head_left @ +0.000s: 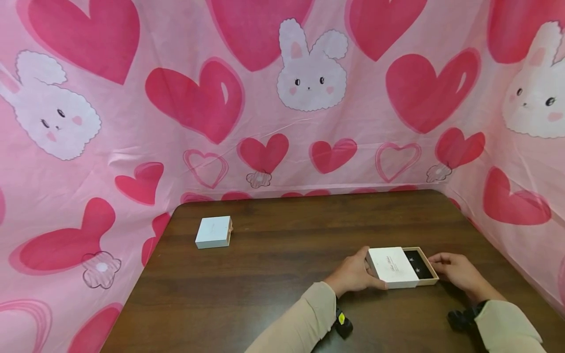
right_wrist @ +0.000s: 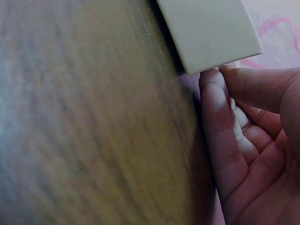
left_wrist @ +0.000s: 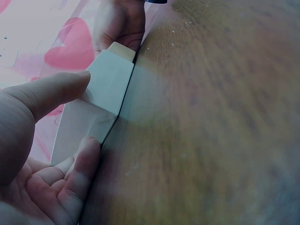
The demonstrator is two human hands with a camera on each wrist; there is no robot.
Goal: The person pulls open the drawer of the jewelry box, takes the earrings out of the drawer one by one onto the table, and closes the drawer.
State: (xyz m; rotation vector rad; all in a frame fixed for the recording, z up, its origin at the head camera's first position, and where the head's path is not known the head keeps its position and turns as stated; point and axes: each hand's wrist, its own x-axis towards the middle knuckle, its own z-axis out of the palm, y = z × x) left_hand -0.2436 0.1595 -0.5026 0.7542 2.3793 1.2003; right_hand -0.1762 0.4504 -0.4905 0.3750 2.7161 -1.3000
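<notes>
A white jewelry box sleeve [head_left: 390,272] sits on the table toward the right, its drawer [head_left: 427,282] partly slid out to the right. Inside the drawer is a black insert [head_left: 422,264] bearing two small star-shaped pieces. My left hand [head_left: 356,272] grips the sleeve from its left end, with the thumb along the near side in the left wrist view. At the drawer's outer end, my right hand [head_left: 459,274] pinches with thumb and forefinger. What exactly lies between those fingertips is mostly hidden in the right wrist view.
Another white jewelry box [head_left: 213,232], closed, lies at the table's far left with a small tab on its right side. Beneath everything is a dark wooden table [head_left: 282,235]. Pink cloth [head_left: 309,127] with hearts and rabbits hangs around the back and sides.
</notes>
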